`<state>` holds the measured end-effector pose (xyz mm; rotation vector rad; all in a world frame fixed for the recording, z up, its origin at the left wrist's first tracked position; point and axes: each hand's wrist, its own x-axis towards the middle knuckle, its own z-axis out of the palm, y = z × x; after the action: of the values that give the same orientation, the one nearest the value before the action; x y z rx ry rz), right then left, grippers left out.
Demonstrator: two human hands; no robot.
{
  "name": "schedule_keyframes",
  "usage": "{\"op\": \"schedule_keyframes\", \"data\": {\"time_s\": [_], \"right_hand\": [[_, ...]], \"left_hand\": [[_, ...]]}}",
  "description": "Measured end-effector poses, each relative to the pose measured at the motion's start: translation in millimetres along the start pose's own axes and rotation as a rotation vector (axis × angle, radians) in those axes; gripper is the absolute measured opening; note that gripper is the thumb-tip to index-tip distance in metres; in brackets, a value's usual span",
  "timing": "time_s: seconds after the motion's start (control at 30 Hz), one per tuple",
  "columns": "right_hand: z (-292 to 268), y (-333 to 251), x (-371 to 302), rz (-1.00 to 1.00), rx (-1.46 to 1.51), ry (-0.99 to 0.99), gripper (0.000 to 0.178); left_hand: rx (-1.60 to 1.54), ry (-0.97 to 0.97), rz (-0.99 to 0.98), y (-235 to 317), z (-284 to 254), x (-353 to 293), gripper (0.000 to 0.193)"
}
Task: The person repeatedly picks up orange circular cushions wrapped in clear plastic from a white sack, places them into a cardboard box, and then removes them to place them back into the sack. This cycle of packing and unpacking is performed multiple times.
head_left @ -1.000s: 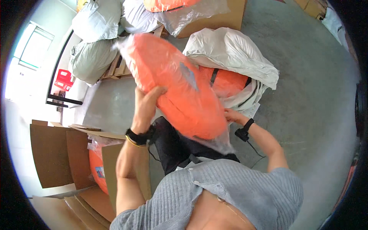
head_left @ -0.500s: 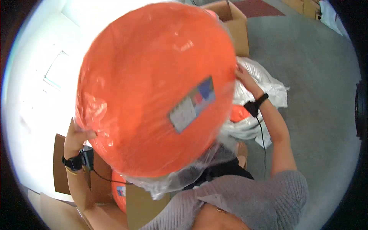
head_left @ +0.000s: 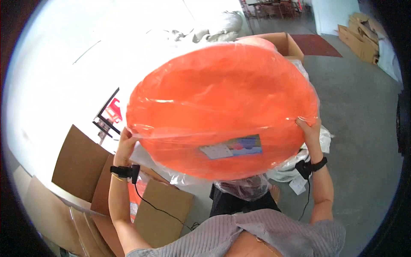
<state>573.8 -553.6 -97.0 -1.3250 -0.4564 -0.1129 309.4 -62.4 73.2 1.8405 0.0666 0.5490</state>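
Both my hands hold up a large round orange cushion (head_left: 218, 98) in a clear plastic bag, with a printed label (head_left: 233, 147) on its near side. At its left edge my left hand (head_left: 126, 144) is closed on the rim. My right hand (head_left: 311, 129) grips the right edge, thumb on top and fingers out of sight behind. Loose plastic hangs below the cushion. Straps with small black devices circle both wrists. Lower left stands an open cardboard box (head_left: 165, 214), where part of another orange item in plastic (head_left: 133, 199) shows beside my left forearm.
Behind the cushion is another open carton (head_left: 291, 45). White plastic bags (head_left: 284, 173) lie on the grey floor to the right, near my foot. Flattened cardboard (head_left: 359, 40) leans by the far-right wall. Several pale sacks (head_left: 227, 25) are piled at the back. A reddish mat (head_left: 317, 45) lies beyond.
The cushion has moved right and tilted flatter, so it looks like a wide oval now. Both hands have shifted right and lower with it, still gripping its edges.
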Motion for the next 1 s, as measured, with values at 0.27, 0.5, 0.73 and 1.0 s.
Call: {"op": "schedule_keyframes", "data": {"time_s": [0.27,0.5,0.73,1.0], "right_hand": [[19.5,-35.6,6.6,-0.184,0.198,0.115,0.028],[42.4,-108.5,-3.8,-0.810,0.104,0.326,0.031],[13.8,-106.7,-35.9,-0.282,-0.239,0.068,0.040],[21.9,-128.3,-3.1,-0.375,0.035,0.336,0.035]], "left_hand": [[0.361,0.231,0.086,14.5,4.9,36.4,0.053],[-0.023,0.462,0.139,0.7,15.2,43.3,0.065],[-0.077,0.490,0.292,-4.3,31.4,35.0,0.043],[-0.010,0.563,0.253,-67.2,21.1,20.0,0.039]]}}
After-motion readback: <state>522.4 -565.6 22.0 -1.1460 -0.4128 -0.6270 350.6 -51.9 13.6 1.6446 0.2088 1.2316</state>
